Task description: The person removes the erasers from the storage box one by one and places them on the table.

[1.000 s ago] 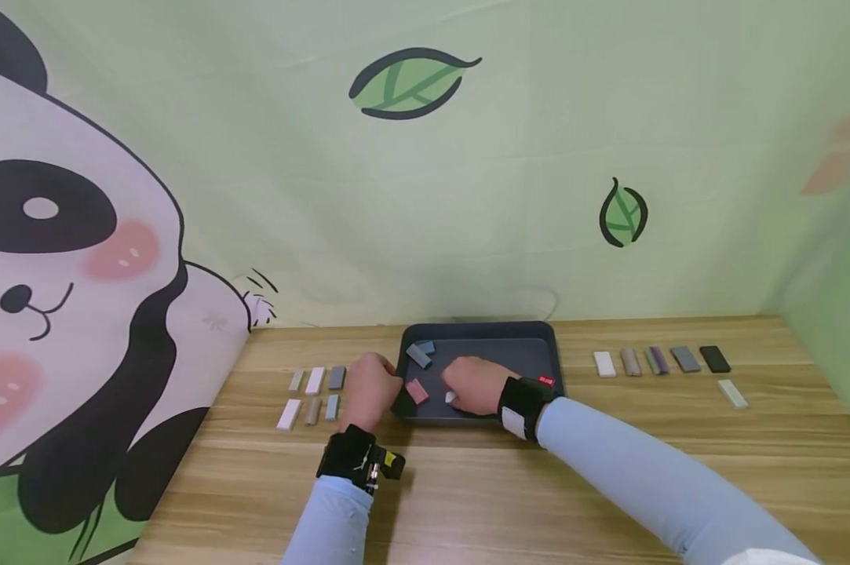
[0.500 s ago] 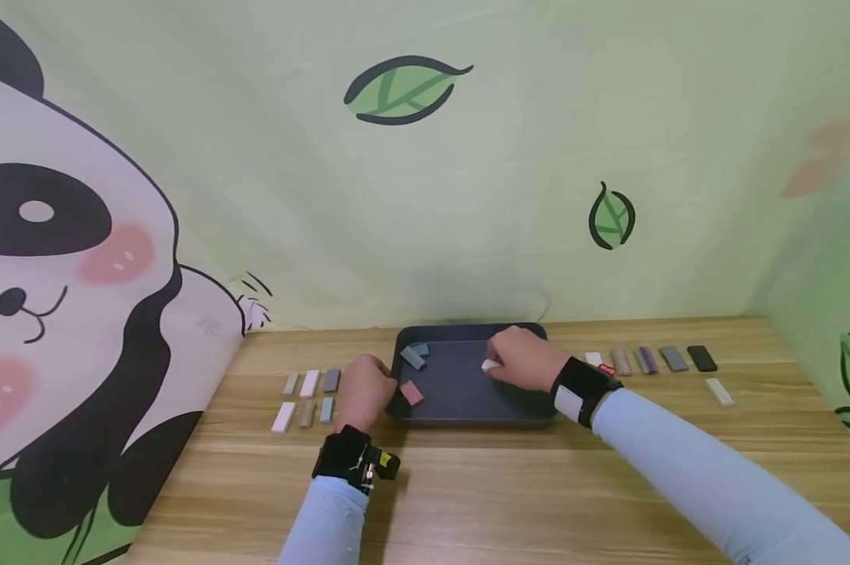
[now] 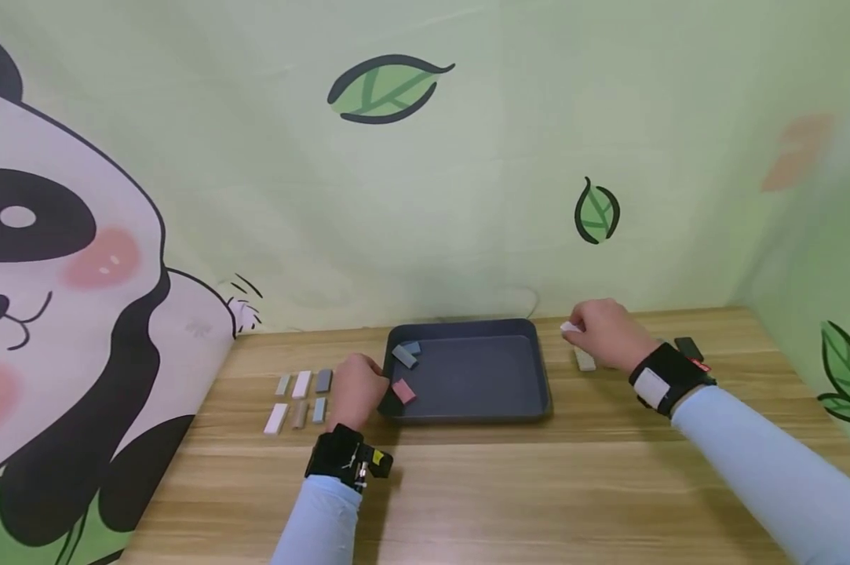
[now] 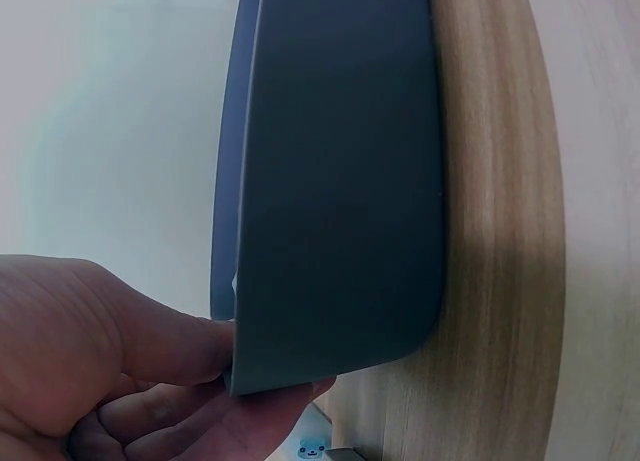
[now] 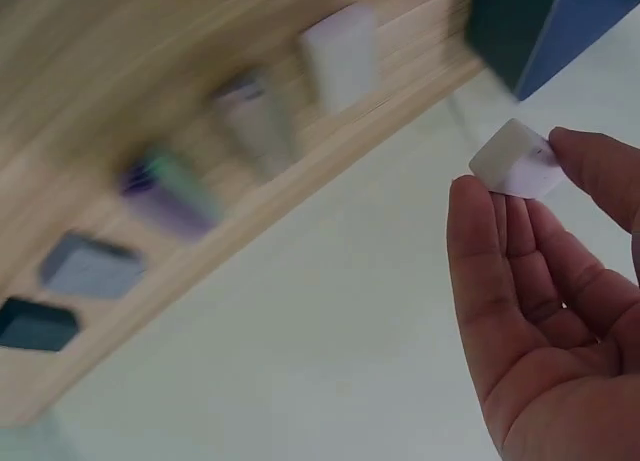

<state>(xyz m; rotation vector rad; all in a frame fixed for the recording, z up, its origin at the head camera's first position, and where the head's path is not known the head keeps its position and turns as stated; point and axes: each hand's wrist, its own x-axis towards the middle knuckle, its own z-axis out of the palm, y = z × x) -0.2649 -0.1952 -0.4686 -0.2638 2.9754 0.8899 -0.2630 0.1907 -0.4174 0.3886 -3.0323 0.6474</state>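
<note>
My left hand point(image 3: 357, 391) is at the left side of a dark grey tray point(image 3: 481, 377). In the left wrist view its thumb and fingers pinch the tray's rim at a corner. To the right of the tray and above the table, my right hand point(image 3: 611, 336) holds a small white block point(image 5: 515, 161) between thumb and fingertips. Inside the tray, a pink block point(image 3: 403, 391) and two blue-grey blocks point(image 3: 404, 357) lie along the left side. Below the right hand, another white block point(image 3: 584, 359) rests on the table.
Left of the tray, several small blocks lie in two rows, among them a tan block point(image 3: 300, 414). The row on the right includes a purple-and-green block point(image 5: 170, 191), a grey block point(image 5: 92, 264) and a black block point(image 3: 689, 348). A printed cloth point(image 3: 481, 196) hangs behind.
My right hand has lifted the white block from inside the tray and carried it rightward past the tray's right edge. The left hand stays on the rim. The head view has shifted slightly.
</note>
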